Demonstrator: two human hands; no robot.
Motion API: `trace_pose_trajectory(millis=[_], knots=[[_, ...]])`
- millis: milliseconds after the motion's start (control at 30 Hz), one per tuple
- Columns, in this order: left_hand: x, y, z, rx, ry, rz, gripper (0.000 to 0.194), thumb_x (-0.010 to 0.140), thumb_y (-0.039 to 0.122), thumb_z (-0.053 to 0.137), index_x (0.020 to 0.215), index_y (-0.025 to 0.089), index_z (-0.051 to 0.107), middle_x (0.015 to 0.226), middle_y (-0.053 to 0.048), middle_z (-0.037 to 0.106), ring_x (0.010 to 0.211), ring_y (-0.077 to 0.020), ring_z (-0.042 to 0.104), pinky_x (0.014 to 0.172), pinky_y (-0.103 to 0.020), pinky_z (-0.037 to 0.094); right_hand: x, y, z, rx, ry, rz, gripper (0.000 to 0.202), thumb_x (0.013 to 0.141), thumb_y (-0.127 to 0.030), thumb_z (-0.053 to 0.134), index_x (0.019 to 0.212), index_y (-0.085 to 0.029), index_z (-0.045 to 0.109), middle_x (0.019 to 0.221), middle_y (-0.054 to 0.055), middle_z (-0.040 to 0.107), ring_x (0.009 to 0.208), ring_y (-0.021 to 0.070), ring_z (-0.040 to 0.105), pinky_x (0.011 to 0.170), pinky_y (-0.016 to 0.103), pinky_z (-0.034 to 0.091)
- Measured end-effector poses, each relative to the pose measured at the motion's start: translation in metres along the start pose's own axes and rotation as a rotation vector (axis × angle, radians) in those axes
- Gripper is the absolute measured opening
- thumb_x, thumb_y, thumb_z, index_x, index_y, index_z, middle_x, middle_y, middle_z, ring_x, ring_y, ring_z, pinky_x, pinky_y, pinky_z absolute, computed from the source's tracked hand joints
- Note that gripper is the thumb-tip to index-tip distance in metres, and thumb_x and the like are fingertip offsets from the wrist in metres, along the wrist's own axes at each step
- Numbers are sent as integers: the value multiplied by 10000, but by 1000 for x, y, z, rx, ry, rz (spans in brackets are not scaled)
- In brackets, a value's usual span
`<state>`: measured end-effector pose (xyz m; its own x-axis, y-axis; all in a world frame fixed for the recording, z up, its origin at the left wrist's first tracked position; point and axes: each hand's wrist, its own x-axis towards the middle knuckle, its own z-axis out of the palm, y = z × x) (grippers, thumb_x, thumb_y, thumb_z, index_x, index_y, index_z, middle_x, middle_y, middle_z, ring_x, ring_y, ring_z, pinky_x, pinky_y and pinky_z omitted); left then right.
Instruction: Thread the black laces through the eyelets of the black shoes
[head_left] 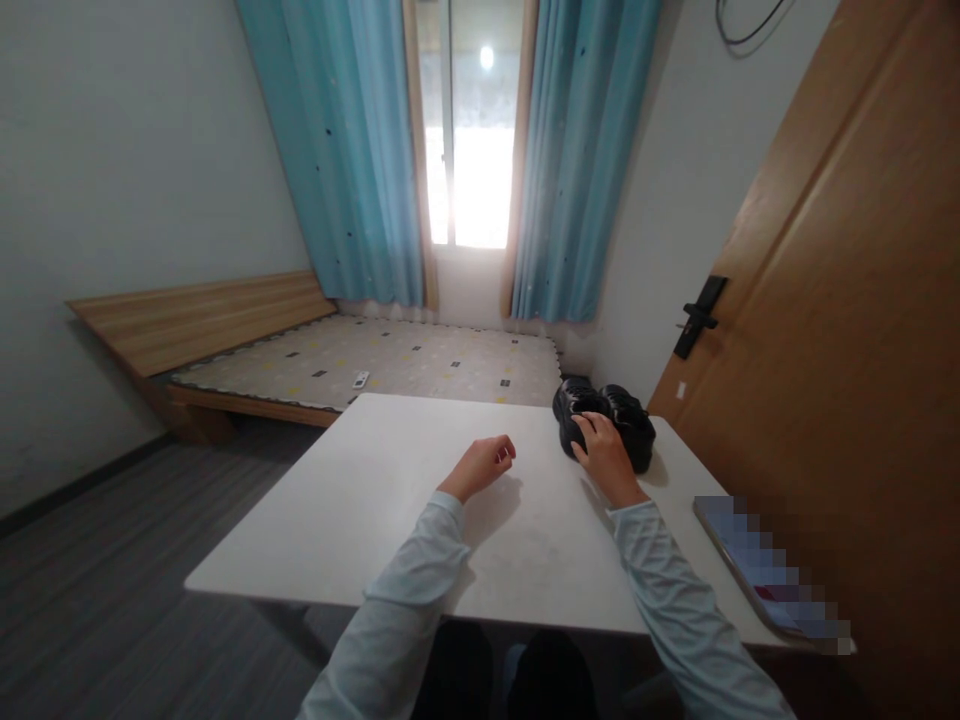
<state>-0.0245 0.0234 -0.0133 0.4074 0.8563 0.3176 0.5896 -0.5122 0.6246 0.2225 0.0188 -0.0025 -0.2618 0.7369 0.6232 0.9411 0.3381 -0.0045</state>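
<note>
A pair of black shoes stands side by side near the far right corner of the white table (375, 520). On the near end of the left shoe (568, 428) lies my right hand (604, 455), its fingers and thumb curved around the black surface. The right shoe (637, 432) sits close against it, just beyond my knuckles. Left of the shoes, my left hand (480, 467) hovers over the tabletop and casts a shadow on it. Its fingers are loosely bent with a small gap showing, and nothing is seen in them.
At the table's right edge lies a flat tablet-like thing (739, 560), its face blurred out. Behind the table is a low bed (420, 365) with a small white remote (361, 380) on it. A wooden door (840, 300) stands close on the right.
</note>
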Motion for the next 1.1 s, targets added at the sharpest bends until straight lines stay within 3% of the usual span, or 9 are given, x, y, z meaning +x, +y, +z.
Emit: trace_pose_trajectory(millis=[200, 367, 633, 867, 1100], knots=[[-1, -1, 1, 4, -5, -3, 184, 727, 90, 512, 829, 166, 645, 677, 12, 609, 617, -102, 543, 623, -203, 422, -6, 10, 15, -103, -26, 51, 584, 781, -178, 610, 1326, -124, 407, 1293, 184, 477, 1249, 317, 396, 1027, 473, 343], [-1, 0, 0, 10, -21, -20, 184, 732, 83, 516, 832, 165, 648, 664, 15, 605, 612, -100, 541, 617, -197, 417, -4, 12, 21, -172, -71, 69, 764, 747, -180, 668, 1398, -80, 280, 1225, 198, 516, 1231, 337, 407, 1030, 469, 330], [0, -1, 1, 21, -15, -20, 193, 729, 77, 516, 837, 166, 650, 673, 13, 614, 614, -101, 546, 617, -199, 418, 4, 12, 23, -203, -72, 75, 661, 686, -86, 698, 1284, -60, 418, 1082, 178, 548, 1113, 317, 466, 974, 412, 372], [0, -3, 2, 31, -9, -7, 192, 735, 88, 512, 839, 168, 653, 693, 4, 627, 617, -105, 550, 623, -203, 422, 5, 15, 24, -172, -84, 34, 625, 672, -51, 688, 1250, -88, 451, 994, 131, 559, 973, 284, 504, 901, 394, 420], [1, -5, 2, 56, 9, -11, 183, 746, 104, 505, 836, 165, 652, 715, -7, 640, 641, -113, 566, 631, -208, 422, 3, 11, 14, -117, -78, -8, 609, 672, -29, 673, 1236, -84, 450, 985, 126, 555, 960, 280, 502, 880, 399, 431]])
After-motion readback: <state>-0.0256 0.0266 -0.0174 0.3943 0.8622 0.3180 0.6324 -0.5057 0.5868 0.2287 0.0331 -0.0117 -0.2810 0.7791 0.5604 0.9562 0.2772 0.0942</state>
